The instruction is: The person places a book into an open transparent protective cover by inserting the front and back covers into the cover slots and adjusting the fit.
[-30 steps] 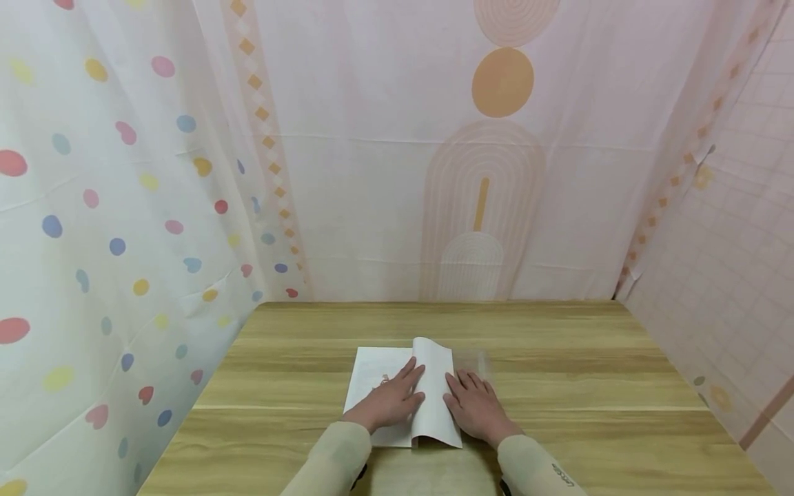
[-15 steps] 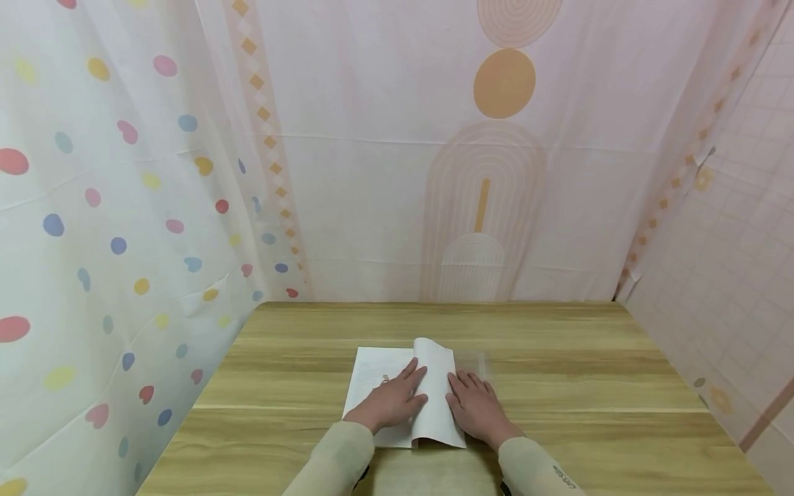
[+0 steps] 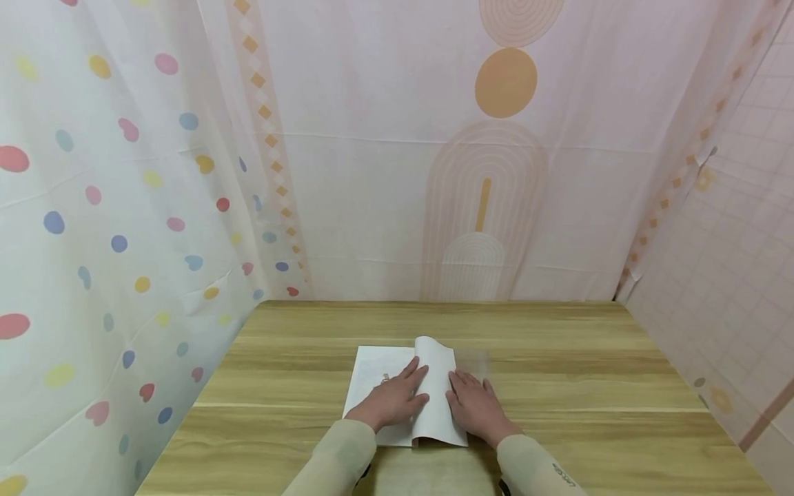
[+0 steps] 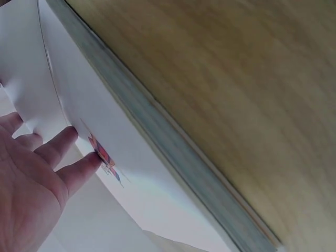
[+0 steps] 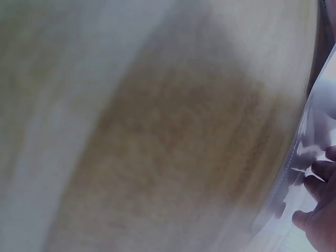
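Note:
A book with white pages [image 3: 372, 365] lies on the table in the head view, a small coloured picture partly covered on its left side. Its thick page block [image 4: 142, 123] shows in the left wrist view. A white flap [image 3: 434, 386] curves up along the book's right side. My left hand [image 3: 393, 399] rests with spread fingers on the page and the flap's left edge. At the flap's right edge lies my right hand [image 3: 477, 410], fingers extended, over a clear plastic sheet [image 3: 477, 359]. That plastic [image 5: 310, 126] shines beside my right fingers in the right wrist view.
The wood-grain table [image 3: 298, 386] extends around the book on all sides. A pale patterned curtain [image 3: 360, 207] hangs behind it, a dotted curtain [image 3: 136, 207] at the left, and a checked one [image 3: 744, 275] at the right.
The flap's lower right corner has shifted slightly to the right. A bright reflection on the clear plastic beyond my right hand has faded. Both hands stay nearly in place.

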Demonstrator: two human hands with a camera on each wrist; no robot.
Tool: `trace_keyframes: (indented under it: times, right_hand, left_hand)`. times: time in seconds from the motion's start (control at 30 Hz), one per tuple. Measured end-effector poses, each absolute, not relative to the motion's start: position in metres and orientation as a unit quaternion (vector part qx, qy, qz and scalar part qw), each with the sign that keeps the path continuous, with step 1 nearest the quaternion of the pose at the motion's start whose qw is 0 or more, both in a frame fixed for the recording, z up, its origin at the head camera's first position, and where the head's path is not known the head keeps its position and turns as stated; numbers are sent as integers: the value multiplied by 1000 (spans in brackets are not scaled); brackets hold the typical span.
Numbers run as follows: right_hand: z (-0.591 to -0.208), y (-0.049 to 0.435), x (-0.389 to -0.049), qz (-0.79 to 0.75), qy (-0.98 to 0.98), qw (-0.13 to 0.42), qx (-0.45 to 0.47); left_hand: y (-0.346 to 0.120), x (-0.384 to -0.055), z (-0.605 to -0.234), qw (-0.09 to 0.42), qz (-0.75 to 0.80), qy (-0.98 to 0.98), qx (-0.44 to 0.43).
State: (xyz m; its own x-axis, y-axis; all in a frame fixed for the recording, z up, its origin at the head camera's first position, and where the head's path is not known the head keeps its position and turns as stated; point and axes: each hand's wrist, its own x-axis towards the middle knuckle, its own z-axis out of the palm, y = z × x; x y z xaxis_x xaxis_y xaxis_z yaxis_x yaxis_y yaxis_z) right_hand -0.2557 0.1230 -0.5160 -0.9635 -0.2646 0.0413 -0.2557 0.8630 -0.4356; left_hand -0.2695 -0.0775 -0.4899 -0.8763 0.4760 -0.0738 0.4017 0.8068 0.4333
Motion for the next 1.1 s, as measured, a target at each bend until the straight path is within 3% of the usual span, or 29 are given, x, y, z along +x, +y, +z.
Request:
trace_keyframes:
  times: [1.1]
  right_hand:
    - [-516,123,-257,-248,958,6,-143]
  left_hand:
    - [-68,-273,-489,71,148,959,233]
